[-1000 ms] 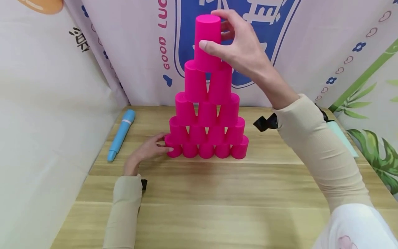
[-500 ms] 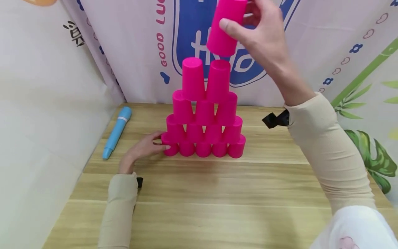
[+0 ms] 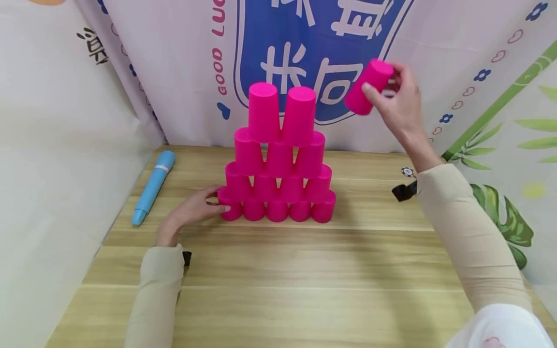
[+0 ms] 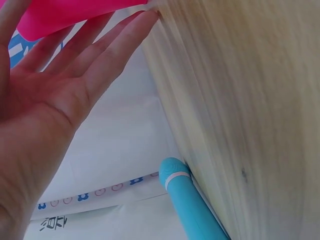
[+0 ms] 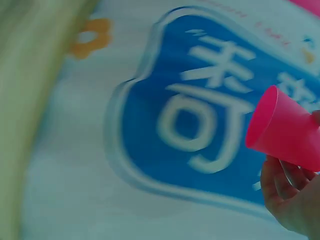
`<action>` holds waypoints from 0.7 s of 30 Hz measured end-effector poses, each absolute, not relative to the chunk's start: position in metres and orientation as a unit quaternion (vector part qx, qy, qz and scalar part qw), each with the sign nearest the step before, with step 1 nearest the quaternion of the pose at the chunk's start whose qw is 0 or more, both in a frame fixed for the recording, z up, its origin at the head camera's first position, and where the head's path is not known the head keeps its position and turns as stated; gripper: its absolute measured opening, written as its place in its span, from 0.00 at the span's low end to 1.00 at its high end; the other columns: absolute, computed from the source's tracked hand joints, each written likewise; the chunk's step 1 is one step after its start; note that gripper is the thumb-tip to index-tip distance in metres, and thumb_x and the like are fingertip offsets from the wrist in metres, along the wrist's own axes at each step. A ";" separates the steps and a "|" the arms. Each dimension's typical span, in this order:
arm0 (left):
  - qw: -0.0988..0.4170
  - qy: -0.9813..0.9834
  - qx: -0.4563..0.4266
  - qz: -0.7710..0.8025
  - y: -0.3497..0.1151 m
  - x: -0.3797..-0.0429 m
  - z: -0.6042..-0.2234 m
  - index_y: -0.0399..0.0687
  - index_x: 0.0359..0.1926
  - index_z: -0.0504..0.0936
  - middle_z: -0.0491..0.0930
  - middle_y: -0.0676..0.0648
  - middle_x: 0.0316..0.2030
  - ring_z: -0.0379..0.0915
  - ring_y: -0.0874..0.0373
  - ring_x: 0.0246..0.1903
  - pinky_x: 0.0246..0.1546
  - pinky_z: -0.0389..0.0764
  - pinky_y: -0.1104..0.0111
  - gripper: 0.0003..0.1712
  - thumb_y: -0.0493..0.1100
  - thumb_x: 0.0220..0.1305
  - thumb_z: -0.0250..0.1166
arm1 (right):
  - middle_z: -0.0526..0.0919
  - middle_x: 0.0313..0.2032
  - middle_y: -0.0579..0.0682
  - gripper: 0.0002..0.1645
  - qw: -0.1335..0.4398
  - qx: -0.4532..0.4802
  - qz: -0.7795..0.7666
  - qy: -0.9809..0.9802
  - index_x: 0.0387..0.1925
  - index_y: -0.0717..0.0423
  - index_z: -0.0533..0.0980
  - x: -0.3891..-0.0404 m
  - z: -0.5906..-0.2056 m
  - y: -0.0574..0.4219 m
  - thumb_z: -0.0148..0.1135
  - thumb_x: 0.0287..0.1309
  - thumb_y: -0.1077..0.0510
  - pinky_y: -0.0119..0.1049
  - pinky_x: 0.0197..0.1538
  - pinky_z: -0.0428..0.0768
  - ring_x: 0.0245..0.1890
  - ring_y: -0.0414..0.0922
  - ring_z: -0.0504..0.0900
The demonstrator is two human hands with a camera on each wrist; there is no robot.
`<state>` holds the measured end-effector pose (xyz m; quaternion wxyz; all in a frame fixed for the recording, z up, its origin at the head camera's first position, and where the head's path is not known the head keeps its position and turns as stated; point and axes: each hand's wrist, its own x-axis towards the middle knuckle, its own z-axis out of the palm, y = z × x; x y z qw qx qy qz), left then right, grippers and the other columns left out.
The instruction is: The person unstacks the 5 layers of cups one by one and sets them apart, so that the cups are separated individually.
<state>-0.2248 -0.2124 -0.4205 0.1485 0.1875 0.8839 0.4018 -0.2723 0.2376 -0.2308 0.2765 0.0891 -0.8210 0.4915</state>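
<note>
Upside-down pink cups stand stacked in a stepped pyramid (image 3: pixel 279 157) on the wooden table, with two cups across its top row. To the right of the pyramid, my right hand (image 3: pixel 402 104) grips another pink cup (image 3: pixel 370 88) in the air between thumb and fingers. That cup is tilted, and the right wrist view shows its open mouth facing left. My left hand (image 3: pixel 191 211) touches the leftmost bottom cup (image 3: pixel 230 211), thumb on the front and fingers behind. In the left wrist view, straight fingers (image 4: pixel 117 52) lie along a pink cup (image 4: pixel 75 12).
A light-blue capped marker-like stick (image 3: pixel 153 188) lies at the table's left side. Behind the pyramid hangs a printed cloth (image 3: pixel 196 72) with a blue sign. A small round black-and-white disc (image 3: pixel 407 171) lies at the back right, near the right wrist.
My right hand has lifted the single topmost cup off the pyramid, carried it rightward and lowered it somewhat, tilting it. My left hand stays at the bottom-left cup.
</note>
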 end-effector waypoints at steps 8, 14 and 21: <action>0.157 0.884 0.176 0.403 -0.214 -0.222 -0.417 0.44 0.69 0.62 0.67 0.39 0.64 0.64 0.43 0.61 0.56 0.73 0.49 0.42 0.57 0.60 0.67 | 0.72 0.56 0.58 0.40 0.206 -0.018 0.443 -0.873 0.65 0.58 0.59 -0.286 -0.330 0.288 0.64 0.59 0.45 0.42 0.54 0.76 0.52 0.49 0.72; 0.153 0.882 0.176 0.409 -0.216 -0.223 -0.418 0.46 0.69 0.63 0.67 0.39 0.64 0.65 0.43 0.61 0.54 0.75 0.51 0.40 0.55 0.61 0.67 | 0.69 0.58 0.65 0.43 0.171 -0.046 0.418 -0.891 0.66 0.64 0.55 -0.291 -0.386 0.306 0.64 0.60 0.47 0.50 0.57 0.75 0.56 0.57 0.71; 0.167 0.868 0.178 0.432 -0.218 -0.222 -0.420 0.46 0.71 0.60 0.65 0.38 0.65 0.62 0.41 0.62 0.53 0.77 0.52 0.41 0.53 0.62 0.66 | 0.67 0.60 0.69 0.42 0.131 -0.094 0.422 -0.892 0.66 0.68 0.53 -0.288 -0.422 0.319 0.64 0.60 0.55 0.51 0.61 0.72 0.59 0.61 0.70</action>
